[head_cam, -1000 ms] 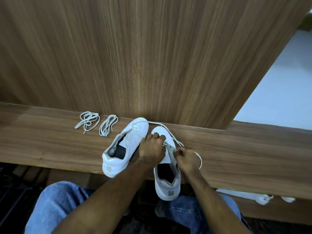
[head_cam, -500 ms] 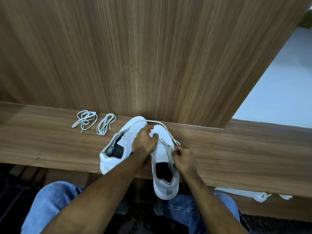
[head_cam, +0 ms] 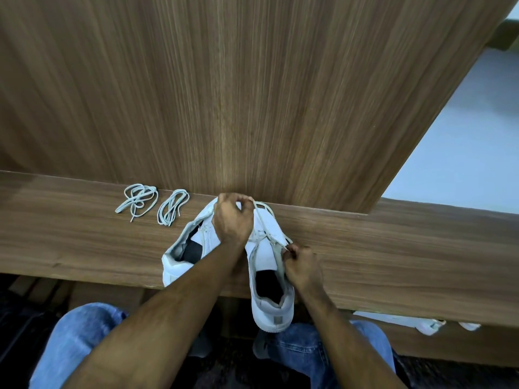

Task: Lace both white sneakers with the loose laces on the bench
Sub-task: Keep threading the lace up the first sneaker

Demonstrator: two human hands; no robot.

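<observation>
Two white sneakers stand on the wooden bench (head_cam: 84, 242). The right sneaker (head_cam: 268, 299) points away from me, its heel over the front edge. The left sneaker (head_cam: 182, 256) lies angled beside it, partly under my left forearm. My left hand (head_cam: 231, 220) pinches a white lace (head_cam: 262, 217) and holds it up over the right sneaker's toe. My right hand (head_cam: 300, 266) grips the right side of that sneaker at the eyelets, where the lace passes. Two loose laces lie bundled at the back left: one (head_cam: 137, 202) and another (head_cam: 171, 206).
A tall wooden panel (head_cam: 224, 94) rises directly behind the bench. My knees in blue jeans (head_cam: 78, 341) are below the bench's front edge. White shoes (head_cam: 421, 324) show under the bench at the right. A pale floor (head_cam: 463, 150) lies at the far right.
My left hand has moved away from me, from the eyelets to above the toe, drawing the lace out. My right hand stays at the sneaker's right side.
</observation>
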